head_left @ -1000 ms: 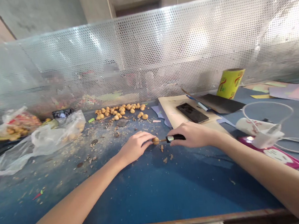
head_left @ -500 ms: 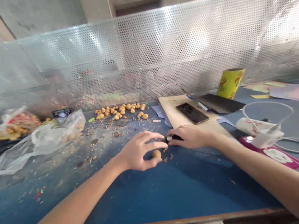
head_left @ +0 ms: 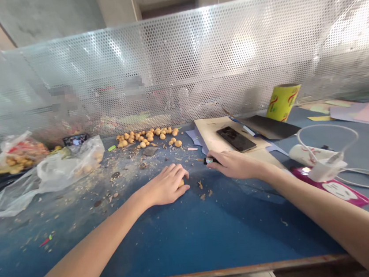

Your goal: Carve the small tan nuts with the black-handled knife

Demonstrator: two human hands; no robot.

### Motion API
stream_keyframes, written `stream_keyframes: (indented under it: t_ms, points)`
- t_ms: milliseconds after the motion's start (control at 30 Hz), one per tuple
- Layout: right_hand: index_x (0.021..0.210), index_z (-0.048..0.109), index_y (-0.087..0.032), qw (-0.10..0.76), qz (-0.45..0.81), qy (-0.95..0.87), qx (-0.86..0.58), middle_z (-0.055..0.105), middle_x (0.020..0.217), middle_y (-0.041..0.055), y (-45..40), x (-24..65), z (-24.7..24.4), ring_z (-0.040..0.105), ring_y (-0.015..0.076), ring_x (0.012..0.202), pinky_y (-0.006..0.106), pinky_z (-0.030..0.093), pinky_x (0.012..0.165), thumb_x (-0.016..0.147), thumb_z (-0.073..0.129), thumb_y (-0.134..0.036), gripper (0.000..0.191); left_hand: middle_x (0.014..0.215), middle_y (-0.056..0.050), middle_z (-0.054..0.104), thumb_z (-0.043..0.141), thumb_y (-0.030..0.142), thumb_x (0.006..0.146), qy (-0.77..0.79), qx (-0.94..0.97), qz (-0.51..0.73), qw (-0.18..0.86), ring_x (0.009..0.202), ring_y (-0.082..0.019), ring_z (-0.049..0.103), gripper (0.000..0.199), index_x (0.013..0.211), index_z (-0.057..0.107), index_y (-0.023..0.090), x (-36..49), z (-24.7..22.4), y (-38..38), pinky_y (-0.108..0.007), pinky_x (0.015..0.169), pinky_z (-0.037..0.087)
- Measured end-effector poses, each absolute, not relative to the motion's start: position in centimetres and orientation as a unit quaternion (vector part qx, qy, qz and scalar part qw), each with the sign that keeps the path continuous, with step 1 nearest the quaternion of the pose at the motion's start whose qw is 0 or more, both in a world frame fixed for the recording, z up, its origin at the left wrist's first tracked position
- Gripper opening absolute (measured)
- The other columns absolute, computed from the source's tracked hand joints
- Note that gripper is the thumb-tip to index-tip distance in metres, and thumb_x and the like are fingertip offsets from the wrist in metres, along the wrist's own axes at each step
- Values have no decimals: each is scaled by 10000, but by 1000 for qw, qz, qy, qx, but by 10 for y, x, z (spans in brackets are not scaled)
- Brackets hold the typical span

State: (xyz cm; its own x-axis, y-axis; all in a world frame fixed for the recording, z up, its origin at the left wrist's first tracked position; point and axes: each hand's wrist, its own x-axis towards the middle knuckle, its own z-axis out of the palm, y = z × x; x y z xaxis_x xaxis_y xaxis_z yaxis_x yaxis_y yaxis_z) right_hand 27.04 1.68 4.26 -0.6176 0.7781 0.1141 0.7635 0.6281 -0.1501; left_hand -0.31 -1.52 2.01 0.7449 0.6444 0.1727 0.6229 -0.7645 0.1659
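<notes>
Head view, looking down over a blue worktop point(head_left: 183, 241): a person's two bare hands are working near the middle, a small gap apart. The left hand point(head_left: 165, 186) is curling its fingers and thumb around a small round tan piece point(head_left: 181, 183), which is peeking out between the fingertips at that hand's right end. Whether the piece is resting on the worktop is hard to tell; being round and mostly covered, it is showing no long axis. The right hand point(head_left: 234, 165) is gripping a slim tool point(head_left: 205, 160) by its black handle. The tool is lying sideways, its thin shaft pointing left along a line that is passing beyond the round piece, on the side farther from the person. Tool and piece are not touching. Tan scraps point(head_left: 200, 184) are lying between the hands. Farther off, a cluster of similar round pieces point(head_left: 149, 136) is resting near the foot of a perforated metal screen point(head_left: 193, 44), and a dark phone point(head_left: 236, 139) is lying on a cardboard sheet point(head_left: 208, 131) beyond the right hand.
</notes>
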Motion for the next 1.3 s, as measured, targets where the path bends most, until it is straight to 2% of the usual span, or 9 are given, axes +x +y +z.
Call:
stream_keyframes:
  t_ms: [167, 300, 367, 500, 633, 800, 933, 1100, 1300]
  points:
    - [1121, 479, -169, 137, 103, -905, -390, 685, 921, 107, 14, 274, 47, 644, 227, 811, 320, 450, 738, 948, 411, -463, 348, 904, -86, 619, 369, 550, 950, 397, 914, 82, 29, 806, -232, 602, 422, 973, 538, 164, -5, 22, -11, -342, 702, 453]
    - [1055, 489, -195, 16, 246, -887, -391, 621, 569, -20, 10, 275, 51, 556, 152, 420, 268, 422, 514, 946, 381, -506, 347, 900, -77, 631, 352, 570, 950, 416, 905, 92, 12, 731, -223, 630, 450, 981, 544, 165, -4, 19, -11, -340, 661, 470]
    - [964, 499, -199, -14, 305, -872, -383, 589, 499, -41, 7, 274, 53, 514, 130, 359, 249, 409, 482, 960, 341, -499, 339, 968, -75, 628, 352, 552, 959, 409, 903, 125, 32, 756, -212, 637, 424, 1013, 542, 176, -3, 16, -10, -335, 670, 484]
    - [831, 498, -201, -18, 359, -858, -368, 614, 491, -26, 2, 269, 56, 521, 119, 385, 239, 430, 528, 960, 341, -502, 363, 1002, -55, 639, 457, 495, 943, 398, 886, 210, 113, 842, -189, 625, 321, 1020, 558, 200, 0, 9, -5, -321, 733, 495]
    - [822, 514, -210, -29, 401, -844, -354, 644, 514, -4, -1, 264, 53, 549, 145, 424, 250, 421, 499, 955, 332, -535, 395, 874, -26, 667, 607, 502, 855, 412, 839, 283, 218, 731, -147, 603, 335, 986, 625, 194, 3, 4, -2, -286, 699, 499]
    - [883, 524, -220, -29, 394, -847, -357, 650, 519, -12, -1, 260, 47, 579, 160, 443, 266, 447, 522, 953, 338, -550, 385, 815, -15, 689, 690, 497, 780, 434, 792, 291, 315, 680, -135, 603, 382, 1001, 687, 185, 4, 2, 0, -260, 672, 493]
    - [846, 512, -220, -24, 372, -858, -354, 622, 481, -19, -1, 259, 47, 576, 158, 439, 266, 456, 551, 955, 355, -529, 363, 923, -30, 709, 698, 481, 774, 419, 778, 275, 379, 785, -157, 640, 410, 1067, 688, 193, 0, 2, 4, -277, 744, 506]
    - [851, 525, -220, -25, 361, -860, -361, 635, 498, -7, -2, 258, 48, 591, 169, 464, 270, 452, 557, 951, 356, -527, 364, 1058, -50, 710, 677, 484, 790, 409, 782, 254, 396, 907, -198, 651, 432, 1127, 685, 215, -2, 4, 5, -329, 825, 514]
    - [845, 535, -215, -33, 353, -865, -356, 624, 479, -13, -4, 256, 51, 552, 152, 415, 266, 443, 529, 950, 360, -520, 367, 957, -31, 722, 670, 461, 805, 397, 799, 241, 383, 802, -169, 645, 388, 1106, 697, 217, 1, 7, 0, -286, 738, 515]
